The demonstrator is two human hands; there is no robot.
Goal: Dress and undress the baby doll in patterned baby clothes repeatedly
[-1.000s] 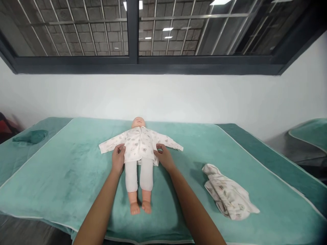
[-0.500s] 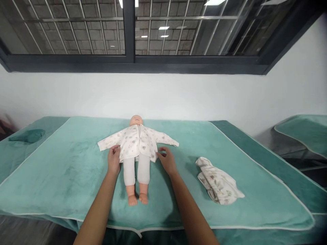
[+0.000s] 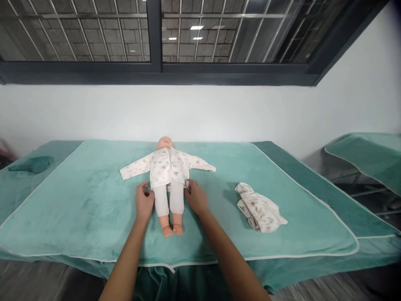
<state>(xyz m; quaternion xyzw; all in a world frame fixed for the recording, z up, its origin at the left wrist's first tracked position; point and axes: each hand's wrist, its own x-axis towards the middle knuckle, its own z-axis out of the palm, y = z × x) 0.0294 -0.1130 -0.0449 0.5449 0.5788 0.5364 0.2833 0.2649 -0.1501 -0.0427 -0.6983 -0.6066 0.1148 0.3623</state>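
Note:
A baby doll (image 3: pixel 164 142) lies on its back in a white patterned baby shirt (image 3: pixel 163 166) and white leggings (image 3: pixel 177 199). The shirt's sleeves spread out to both sides, and its front edges meet near the middle. By the doll's hip on the left, my left hand (image 3: pixel 144 202) has curled fingers at the shirt's lower corner; the grip itself is partly hidden. On the other side, my right hand (image 3: pixel 196 197) pinches the shirt's lower hem beside the thigh. The doll's bare feet (image 3: pixel 178 228) point toward me.
A crumpled patterned cloth (image 3: pixel 260 209) lies to the right on the green bed cover (image 3: pixel 94 209). A small dark green pillow (image 3: pixel 31 164) rests at the far left. Behind the bed are a white wall (image 3: pixel 188 113) and a barred window. Another green-covered bed (image 3: pixel 372 154) stands at right.
Both hands have moved down along the doll's sides toward its thighs, and the right one has come inward. The doll's legs have shifted slightly. The camera view has moved a little.

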